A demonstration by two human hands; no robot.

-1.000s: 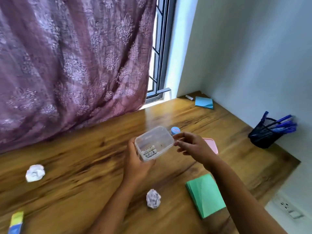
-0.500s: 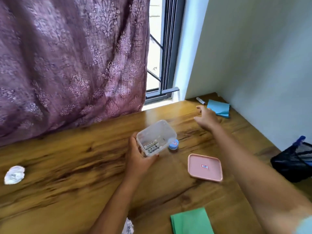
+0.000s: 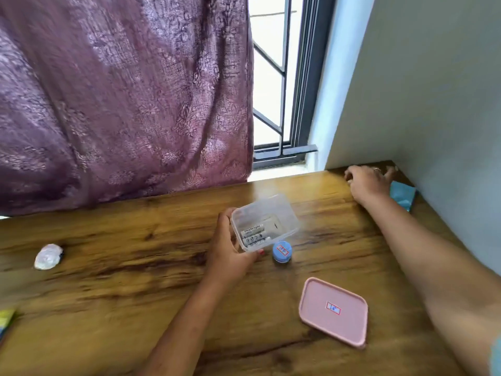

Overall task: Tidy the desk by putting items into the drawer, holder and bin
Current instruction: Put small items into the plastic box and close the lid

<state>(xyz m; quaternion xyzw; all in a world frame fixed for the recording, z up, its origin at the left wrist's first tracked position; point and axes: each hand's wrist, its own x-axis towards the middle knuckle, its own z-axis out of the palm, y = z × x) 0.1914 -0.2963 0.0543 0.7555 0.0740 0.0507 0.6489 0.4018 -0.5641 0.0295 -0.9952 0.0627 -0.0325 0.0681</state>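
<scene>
Clear plastic box [image 3: 267, 222] of batteries stays gripped in your left hand [image 3: 230, 252]; your right hand [image 3: 366, 183], fingers spread, has reached the desk's [image 3: 135, 267] far right corner.

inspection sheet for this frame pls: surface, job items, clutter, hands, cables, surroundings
Surface: wooden desk, dark grain streaks, no spills seen.
Job's things: clear plastic box with batteries inside, lid off; pink lid flat on the desk near the right forearm; small blue-capped jar beside the box; blue paper in the far right corner.
Clutter: crumpled paper ball at left; a yellow-blue item cut off at the left edge.
Hands: left hand grips the box; right hand reaches into the far corner, fingers spread, contents hidden.
Cables: nothing seen.
Surroundings: purple curtain, barred window, pale wall.
</scene>
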